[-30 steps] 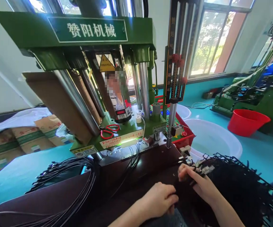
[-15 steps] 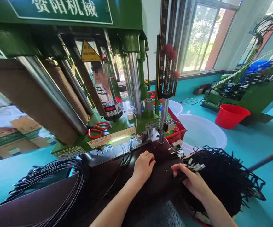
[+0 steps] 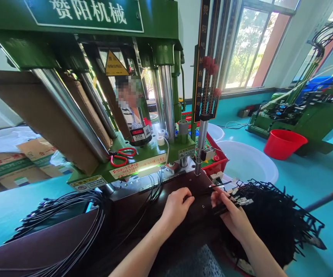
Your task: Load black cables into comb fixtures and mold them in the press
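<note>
My left hand (image 3: 178,206) is over the dark brown tabletop (image 3: 180,182), its fingers curled toward the thumb. What they hold, if anything, is hidden. At the right edge of the table, my right hand (image 3: 232,215) is closed around several short black pieces with silver metal plugs (image 3: 245,201). A thin dark strip points up from its fingertips. Beside that hand lies a large heap of black pieces (image 3: 266,219). Thin black cables (image 3: 154,188) run from the press's lower plate onto the table, left of my left hand.
A green press (image 3: 152,46) stands ahead, with red-handled scissors (image 3: 122,157) on its bed. Coiled black cables (image 3: 77,204) lie at left. On the floor at right are a white tub (image 3: 247,161) and a red bucket (image 3: 283,144). A person (image 3: 130,115) is visible behind the press.
My right fingers have closed in more, and a thin dark strip now sticks up at their tips. My left hand has shifted slightly right. The whole view has moved a little.
</note>
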Tool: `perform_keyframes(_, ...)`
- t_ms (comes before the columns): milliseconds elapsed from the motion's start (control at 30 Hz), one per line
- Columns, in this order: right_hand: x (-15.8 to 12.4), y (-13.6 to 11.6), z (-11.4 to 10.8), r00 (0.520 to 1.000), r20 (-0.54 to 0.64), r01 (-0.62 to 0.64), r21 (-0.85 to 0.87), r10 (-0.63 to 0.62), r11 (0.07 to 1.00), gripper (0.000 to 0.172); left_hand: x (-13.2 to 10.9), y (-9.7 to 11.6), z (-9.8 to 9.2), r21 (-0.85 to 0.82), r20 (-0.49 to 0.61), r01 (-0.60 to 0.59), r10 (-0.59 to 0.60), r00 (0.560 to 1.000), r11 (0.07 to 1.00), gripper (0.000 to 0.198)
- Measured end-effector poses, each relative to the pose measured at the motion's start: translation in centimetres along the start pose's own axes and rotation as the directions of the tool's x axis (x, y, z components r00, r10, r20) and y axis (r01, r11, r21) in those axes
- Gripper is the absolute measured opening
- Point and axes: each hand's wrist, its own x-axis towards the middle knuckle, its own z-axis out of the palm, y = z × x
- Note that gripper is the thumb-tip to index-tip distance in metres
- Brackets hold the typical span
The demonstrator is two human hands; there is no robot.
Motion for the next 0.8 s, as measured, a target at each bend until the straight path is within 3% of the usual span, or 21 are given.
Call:
perform_keyframes(133, -0.2, -0.1, -0.1, 0.996, -0.044, 0.064, -0.154, -0.072, 0.986, 0.021, 0.0, -0.1, 0.3, -0.013, -0.040, 0.053, -0.054, 0.998, 0.998, 0.015)
perform_keyframes(233, -0.6, -0.4, -0.5, 0.998, -0.021, -0.065, -0.292, 0.062, 0.954, 0.033, 0.4, -0.3, 0.0, -0.104, -0.065, 0.101, -0.108, 0.992, 0.989, 0.016)
perform_keyframes(333, -0.5, -0.5, -0.9, 0.968, 0.061, -0.224, -0.228, 0.244, 0.948, 0.032, 0.6, -0.2, -0.5, -0.168, -0.069, 0.090, -0.103, 0.992, 0.982, 0.017)
perform_keyframes(433, -0.1, -0.4, -0.6, 0.965, 0.147, -0.204, -0.101, 0.217, 0.974, 0.039, 0.4, 0.1, -0.7, -0.213, -0.042, 0.095, -0.106, 0.993, 0.972, 0.018)
perform_keyframes(533, 0.3, 0.0, 0.0, 0.976, 0.151, -0.151, -0.066, 0.159, 0.986, 0.034, 0.2, 0.1, -0.4, -0.258, -0.015, 0.117, -0.125, 0.992, 0.959, 0.018)
perform_keyframes(667, 0.5, 0.3, 0.9, 1.000, -0.011, 0.008, -0.103, -0.010, 0.995, 0.022, 0.6, -0.5, -0.1, -0.207, -0.030, 0.108, -0.117, 0.993, 0.972, 0.017)
perform_keyframes(733, 0.5, 0.3, 1.3, 0.979, -0.167, 0.118, -0.026, -0.121, 0.993, 0.017, 1.2, -0.8, -0.2, -0.088, -0.025, 0.112, -0.115, 0.993, 0.990, 0.015)
perform_keyframes(800, 0.4, 0.1, 1.7, 0.943, -0.297, 0.192, 0.107, -0.153, 0.976, 0.015, 1.9, -1.0, -0.5, 0.029, 0.033, 0.124, -0.125, 0.992, 0.992, 0.014)
